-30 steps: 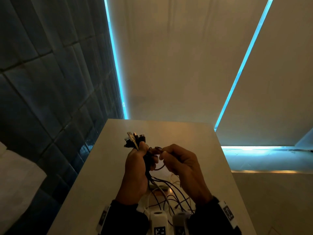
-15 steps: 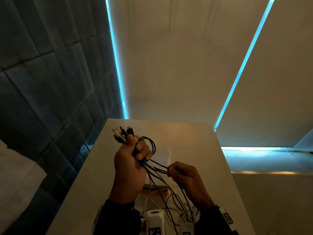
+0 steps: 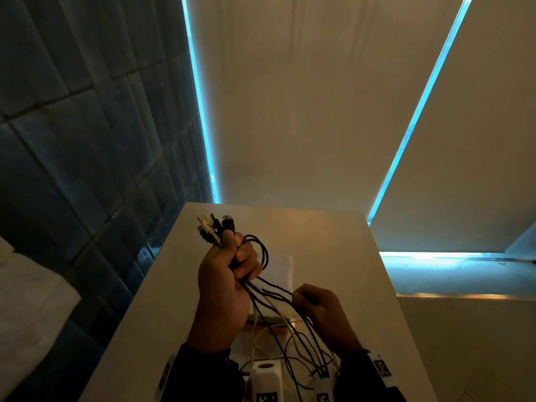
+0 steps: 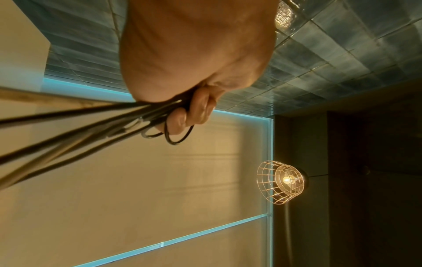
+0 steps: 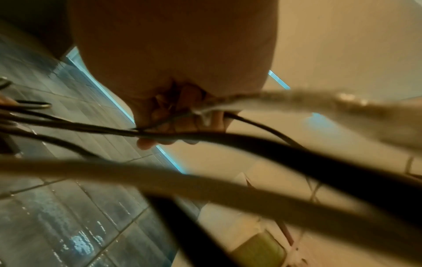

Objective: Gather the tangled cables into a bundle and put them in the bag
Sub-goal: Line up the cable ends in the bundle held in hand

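My left hand [image 3: 232, 265] is raised above the table and grips a bundle of black and white cables [image 3: 278, 297], with several plug ends [image 3: 213, 227] sticking up past the thumb and a black loop by the fingers. In the left wrist view the same cables [image 4: 95, 122] run out of the left hand [image 4: 191, 112]. Lower and to the right, my right hand [image 3: 311, 300] holds the hanging strands, which trail down toward my wrists. The right wrist view shows the right hand [image 5: 178, 124] curled round blurred cables [image 5: 228, 137]. A pale bag [image 3: 280, 268] lies flat on the table behind my hands.
The narrow pale table [image 3: 174, 300] ends at a dark tiled wall [image 3: 72, 169] on the left and a drop on the right. A greenish object [image 3: 265, 319] lies under the hanging cables. A wire-cage lamp [image 4: 282, 181] glows in the left wrist view.
My left hand has lifted the plug ends up and left. My right hand has slid down and right along the strands, so the cables now stretch out between the two hands.
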{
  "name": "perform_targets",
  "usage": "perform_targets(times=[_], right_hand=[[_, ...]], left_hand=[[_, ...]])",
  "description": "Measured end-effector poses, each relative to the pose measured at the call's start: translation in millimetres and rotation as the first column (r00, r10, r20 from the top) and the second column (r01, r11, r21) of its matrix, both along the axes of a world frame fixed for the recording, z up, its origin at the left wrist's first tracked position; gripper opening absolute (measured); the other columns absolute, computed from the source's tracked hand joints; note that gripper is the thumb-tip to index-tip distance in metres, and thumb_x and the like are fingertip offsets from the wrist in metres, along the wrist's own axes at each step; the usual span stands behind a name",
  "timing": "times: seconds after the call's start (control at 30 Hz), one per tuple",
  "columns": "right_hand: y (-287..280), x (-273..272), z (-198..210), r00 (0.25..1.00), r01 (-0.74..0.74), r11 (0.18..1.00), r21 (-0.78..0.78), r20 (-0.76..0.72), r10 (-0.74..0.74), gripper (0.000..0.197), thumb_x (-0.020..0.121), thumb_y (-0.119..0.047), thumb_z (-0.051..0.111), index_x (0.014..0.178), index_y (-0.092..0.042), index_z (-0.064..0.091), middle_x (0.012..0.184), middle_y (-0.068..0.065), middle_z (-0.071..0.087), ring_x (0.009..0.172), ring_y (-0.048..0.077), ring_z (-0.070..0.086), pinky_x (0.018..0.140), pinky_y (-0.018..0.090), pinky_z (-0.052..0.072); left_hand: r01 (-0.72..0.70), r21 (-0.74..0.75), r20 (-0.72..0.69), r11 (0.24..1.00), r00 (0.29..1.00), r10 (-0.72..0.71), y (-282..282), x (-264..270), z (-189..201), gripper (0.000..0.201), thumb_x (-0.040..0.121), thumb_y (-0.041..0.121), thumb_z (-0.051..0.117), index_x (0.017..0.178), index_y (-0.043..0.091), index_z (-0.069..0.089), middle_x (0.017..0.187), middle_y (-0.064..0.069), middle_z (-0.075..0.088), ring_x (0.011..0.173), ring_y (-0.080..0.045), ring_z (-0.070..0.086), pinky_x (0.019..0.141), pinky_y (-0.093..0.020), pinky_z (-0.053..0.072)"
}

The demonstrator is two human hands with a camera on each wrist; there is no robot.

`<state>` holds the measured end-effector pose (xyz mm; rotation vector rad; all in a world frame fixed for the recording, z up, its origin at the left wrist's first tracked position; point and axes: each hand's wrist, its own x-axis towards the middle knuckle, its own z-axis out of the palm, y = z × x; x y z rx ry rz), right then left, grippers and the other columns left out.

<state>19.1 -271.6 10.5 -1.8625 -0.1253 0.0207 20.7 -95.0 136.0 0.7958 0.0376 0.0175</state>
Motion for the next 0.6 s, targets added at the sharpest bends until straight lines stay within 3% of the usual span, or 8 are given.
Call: perform_targets(times=[0.07, 0.2, 0.4, 0.5, 0.6], right_hand=[[-1.9, 1.4, -5.9, 1.000, 0.019, 0.999, -0.032, -0.005, -0.019, 0.023, 0.091, -0.008, 0.059, 0.068, -0.006, 0.061, 0.060, -0.004, 0.054, 0.058, 0.002, 0.046, 0.058, 0.016, 0.038], [-9.0, 4.5, -24.5, 0.998, 0.034, 0.990, -0.139, -0.057, -0.042, 0.032, 0.089, -0.010, 0.059, 0.059, -0.021, 0.059, 0.057, -0.008, 0.055, 0.056, 0.000, 0.048, 0.059, 0.017, 0.038], [-15.0, 17.7, -30.9, 0.978, 0.140, 0.955, -0.261, -0.115, -0.175, 0.024, 0.087, -0.009, 0.056, 0.064, -0.015, 0.062, 0.057, -0.008, 0.055, 0.057, 0.003, 0.048, 0.062, 0.025, 0.039], [-12.0, 28.4, -0.6, 0.960, 0.270, 0.952, -0.147, -0.033, -0.277, 0.020, 0.089, -0.013, 0.059, 0.070, -0.008, 0.062, 0.055, -0.005, 0.050, 0.054, 0.011, 0.043, 0.056, 0.028, 0.035], [-2.2, 29.0, 44.0, 0.964, 0.257, 0.962, 0.089, 0.053, -0.262, 0.017, 0.090, -0.013, 0.059, 0.074, -0.006, 0.061, 0.051, -0.007, 0.046, 0.048, 0.010, 0.038, 0.048, 0.025, 0.033]], left_hand=[[0.003, 0.012, 0.002, 1.000, 1.000, -0.003, 0.6, -0.5, 0.4, 0.032, 0.098, 0.028, 0.036, 0.069, 0.015, 0.041, 0.054, 0.007, 0.036, 0.040, -0.004, 0.026, 0.043, -0.020, 0.027], [0.011, 0.037, 0.001, 0.999, 1.000, -0.012, 1.5, -0.6, 1.6, 0.032, 0.097, 0.028, 0.037, 0.068, 0.015, 0.040, 0.053, 0.007, 0.036, 0.040, -0.004, 0.026, 0.042, -0.020, 0.027], [0.051, 0.157, -0.048, 0.986, 0.998, -0.044, 0.2, 2.2, 0.3, 0.032, 0.100, 0.025, 0.033, 0.072, 0.013, 0.040, 0.050, 0.008, 0.036, 0.038, -0.004, 0.026, 0.040, -0.019, 0.027], [0.029, 0.233, -0.088, 0.972, 0.996, -0.009, 1.3, 5.9, -2.6, 0.031, 0.102, 0.023, 0.033, 0.074, 0.013, 0.042, 0.051, 0.008, 0.039, 0.038, -0.004, 0.026, 0.040, -0.019, 0.026], [0.025, 0.267, -0.137, 0.963, 0.991, 0.012, 2.5, 7.1, -4.8, 0.030, 0.102, 0.021, 0.033, 0.075, 0.014, 0.042, 0.054, 0.006, 0.046, 0.040, -0.005, 0.031, 0.041, -0.019, 0.028]])
